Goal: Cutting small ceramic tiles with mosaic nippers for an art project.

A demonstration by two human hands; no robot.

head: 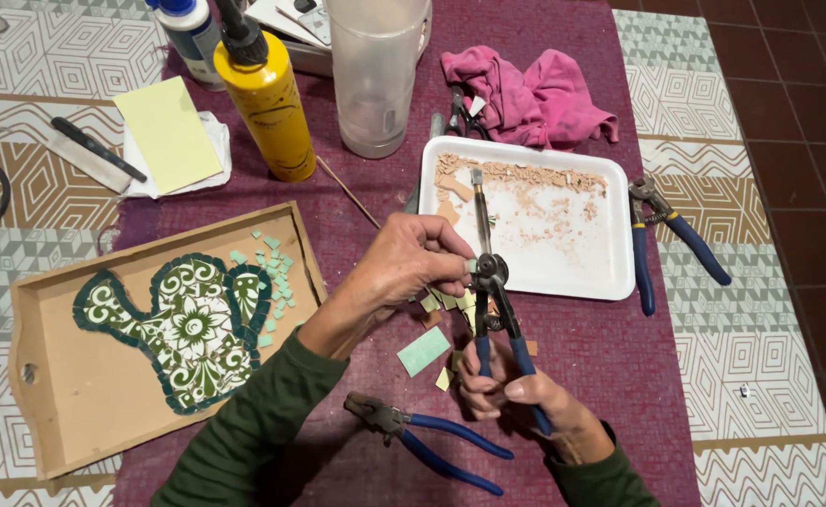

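My right hand (516,390) grips the blue handles of wheeled tile nippers (490,282), held upright above the purple cloth. At the nippers' jaws, my left hand (408,263) pinches a small pale green tile piece (472,267). Below the hands lie several pale green and cream tile pieces (424,350) on the cloth. To the left sits a wooden tray (84,413) with a green and white cactus mosaic (183,324) and loose light green bits beside it.
A white tray (563,272) with beige tile scraps sits ahead of the hands. Blue-handled pliers (662,235) lie at its right, another pair (432,441) near my left sleeve. A yellow glue bottle (264,103), clear plastic container (375,75), pink rag (525,94) and yellow tile (167,131) stand farther back.
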